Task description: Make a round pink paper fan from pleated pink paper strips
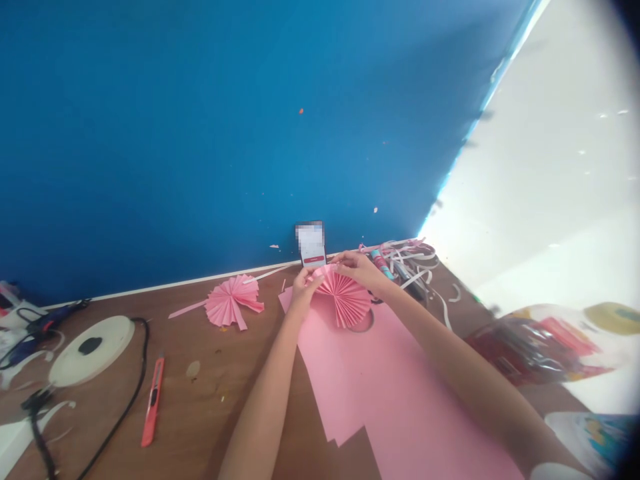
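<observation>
A pleated pink paper fan (345, 300), spread nearly into a full circle, is held at its upper edge by both hands. My left hand (304, 287) pinches the upper left rim, and my right hand (357, 267) has its fingers closed on the top right. Beneath the fan lies a large pink paper sheet (370, 380) with a notched front edge. To the left, a second pleated pink paper fan (233, 300) rests on the table with a paper strip sticking out. Just behind my hands a phone (312, 245) leans upright against the wall.
A red box cutter (153, 402) lies at left, near a round white device (91, 351) with a black cable (145, 353). Paper strips (415, 257) and a glue stick (382, 264) are heaped at back right. Plastic packaging (530, 347) sits at the right edge. A blue wall (225, 133) bounds the table.
</observation>
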The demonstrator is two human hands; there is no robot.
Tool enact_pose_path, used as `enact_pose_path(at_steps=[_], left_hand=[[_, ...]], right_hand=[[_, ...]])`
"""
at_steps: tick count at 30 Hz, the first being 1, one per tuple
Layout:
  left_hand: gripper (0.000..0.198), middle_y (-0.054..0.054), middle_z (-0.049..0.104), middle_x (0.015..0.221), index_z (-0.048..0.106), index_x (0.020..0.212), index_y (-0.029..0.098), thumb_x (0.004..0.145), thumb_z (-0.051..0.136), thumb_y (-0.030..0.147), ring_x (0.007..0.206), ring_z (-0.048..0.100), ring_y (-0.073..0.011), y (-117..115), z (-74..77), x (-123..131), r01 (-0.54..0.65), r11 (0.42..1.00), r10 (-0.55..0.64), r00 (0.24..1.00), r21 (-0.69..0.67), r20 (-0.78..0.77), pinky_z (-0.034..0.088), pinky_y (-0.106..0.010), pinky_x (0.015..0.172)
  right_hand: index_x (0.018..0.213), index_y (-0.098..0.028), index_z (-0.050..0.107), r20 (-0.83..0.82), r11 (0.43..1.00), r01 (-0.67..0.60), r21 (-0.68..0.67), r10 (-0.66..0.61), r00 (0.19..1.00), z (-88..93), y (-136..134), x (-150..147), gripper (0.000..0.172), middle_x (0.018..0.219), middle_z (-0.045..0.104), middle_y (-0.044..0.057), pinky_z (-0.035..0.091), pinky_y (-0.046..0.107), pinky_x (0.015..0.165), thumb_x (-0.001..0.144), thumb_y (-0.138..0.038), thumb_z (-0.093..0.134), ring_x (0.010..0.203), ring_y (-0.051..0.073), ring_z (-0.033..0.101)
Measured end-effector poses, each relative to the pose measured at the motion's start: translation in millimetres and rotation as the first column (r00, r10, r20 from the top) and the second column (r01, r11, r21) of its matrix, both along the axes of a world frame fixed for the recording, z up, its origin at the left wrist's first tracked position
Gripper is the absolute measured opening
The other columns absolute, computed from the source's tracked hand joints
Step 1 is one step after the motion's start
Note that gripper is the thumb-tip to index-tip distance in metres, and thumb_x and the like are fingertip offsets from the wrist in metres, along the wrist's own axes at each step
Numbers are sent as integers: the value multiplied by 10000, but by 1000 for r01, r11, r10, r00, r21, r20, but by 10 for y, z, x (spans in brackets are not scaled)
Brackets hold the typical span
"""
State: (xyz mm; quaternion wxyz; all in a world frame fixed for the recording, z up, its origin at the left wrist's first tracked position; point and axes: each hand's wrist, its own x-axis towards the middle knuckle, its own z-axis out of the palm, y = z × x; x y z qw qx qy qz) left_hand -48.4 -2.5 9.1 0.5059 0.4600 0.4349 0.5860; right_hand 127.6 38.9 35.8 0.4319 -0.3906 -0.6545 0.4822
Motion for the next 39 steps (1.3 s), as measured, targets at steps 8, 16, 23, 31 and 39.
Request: enact_pose_path(at_steps=[8,16,23,31,39], left_hand=[[306,-44,644,978,634,969,196,690,691,307,984,565,-201,-27,9,-11,130,988,-116,982,88,-147,404,-300,886],[279,-8,605,817,577,853,181,687,693,374,768,565,-141,-47,-27,-30,118,992,-114,989,40,-91,436,-248,706],[302,-3,618,845,569,873,199,675,711,378,812,600,-149,-7,-65,-40,-7,1000,6,995,11,98,446,-274,780],[329,-33,661,930,573,933,183,683,716,342,866,634,-157,29,-73,-34,48,999,-44,974,-13,221,455,-302,833],[444,-60,646,1062,570,1078,201,678,726,317,998,623,-186,3,-33,-33,80,997,-78,948,6,310,443,-343,929]], right_hand=[[950,-197,619,-2,998,-36,53,36,999,82,-35,56,316,899,662,43,485,357,822,692,-358,704,841,170,620],[1004,-211,598,12,997,26,68,-27,1000,168,-57,65,347,990,654,58,486,376,863,722,-395,683,913,187,628],[1270,-241,454,55,974,227,11,-227,972,211,-53,116,683,1091,626,87,492,379,846,673,-431,728,957,213,617],[1192,-216,505,-61,945,323,-55,-326,943,156,-37,84,622,852,624,30,493,309,672,648,-426,723,768,177,600],[1076,-205,561,-145,968,235,-90,-246,958,157,-73,46,483,799,642,23,493,309,670,671,-431,696,714,164,601]])
